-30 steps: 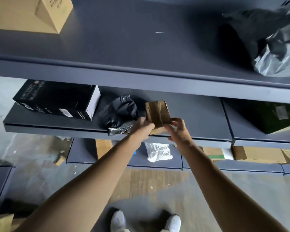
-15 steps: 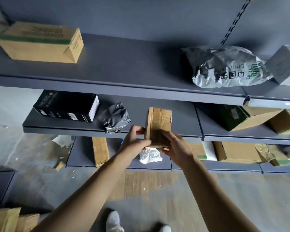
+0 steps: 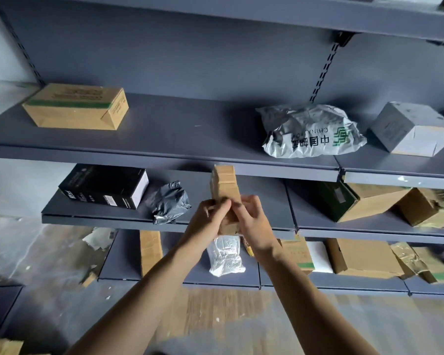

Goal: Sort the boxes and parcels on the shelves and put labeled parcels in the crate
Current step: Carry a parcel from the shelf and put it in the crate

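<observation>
— In front of the middle shelf, what is held?
— A small cardboard box is held upright in the air, clear of every shelf board. It is gripped by the left hand on its left side and by the right hand on its right.
— How are the fingers set against it?
— The fingers of the left hand are curled round the near face from the left, and those of the right hand from the right. The tips are brought together at about the middle of the box's height. The taped upper half stands free above the fingers. The lower end is seen between the two palms.
— What is seen around it?
— On the middle shelf, to the left, a crumpled grey bag and a black box are laid, both apart from the hands. A white wrapped parcel lies on the shelf below, under the wrists. On the shelf above, a green-striped carton is placed at the left and a printed grey mail bag at the right. Whether a label is carried by the held box cannot be told.
</observation>
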Demonstrator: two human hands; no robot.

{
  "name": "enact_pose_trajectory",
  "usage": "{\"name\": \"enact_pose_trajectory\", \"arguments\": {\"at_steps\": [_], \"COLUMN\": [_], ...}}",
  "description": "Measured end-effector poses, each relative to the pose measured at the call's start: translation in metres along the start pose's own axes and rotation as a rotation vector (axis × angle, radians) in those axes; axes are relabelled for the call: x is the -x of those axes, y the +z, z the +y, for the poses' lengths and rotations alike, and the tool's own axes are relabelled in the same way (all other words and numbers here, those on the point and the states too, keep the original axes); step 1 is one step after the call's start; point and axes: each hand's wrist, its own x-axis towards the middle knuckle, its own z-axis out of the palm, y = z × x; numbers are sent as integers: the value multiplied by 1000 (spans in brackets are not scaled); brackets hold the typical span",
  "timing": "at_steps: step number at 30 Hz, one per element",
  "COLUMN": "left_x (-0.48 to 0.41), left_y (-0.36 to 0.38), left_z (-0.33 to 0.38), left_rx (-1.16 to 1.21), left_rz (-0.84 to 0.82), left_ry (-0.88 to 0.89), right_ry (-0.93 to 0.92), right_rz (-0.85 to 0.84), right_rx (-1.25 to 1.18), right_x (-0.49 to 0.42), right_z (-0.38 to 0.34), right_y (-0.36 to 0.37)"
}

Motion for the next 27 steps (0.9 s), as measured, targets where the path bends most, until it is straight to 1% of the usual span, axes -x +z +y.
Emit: {"name": "enact_pose_trajectory", "arguments": {"at_steps": [2,4,6,10,12,14,19,27], "left_x": [-1,1,2,5,5,5,6,1], "left_y": [-4,-10,-14,-20,-24,-28,-35,-44], "left_z": [-1,-4,-6,-4,-3,-6,-9,-13], "left_rx": [65,140,219,436,483,479,407,210], "left_rz": [-18,-50,-49,25,38,18,-30,18], "left_ry": [-70,-71,-98,-110,-100,-79,-38,20], "right_ry": [-41,-59,-66,-18,-7,23,34,-3], "right_rz": [-62,-88,-86,-43,-33,-27,-39,-34], "right_rx": [-37,-63,-86,-167,-182,-211,-139,-136], "right_x": [2,2,2,3,5,7,12,20], "right_z": [0,1,2,4,1,-4,-7,-6], "right_y": [-1,-1,-1,-2,-2,-2,-2,-2]}}
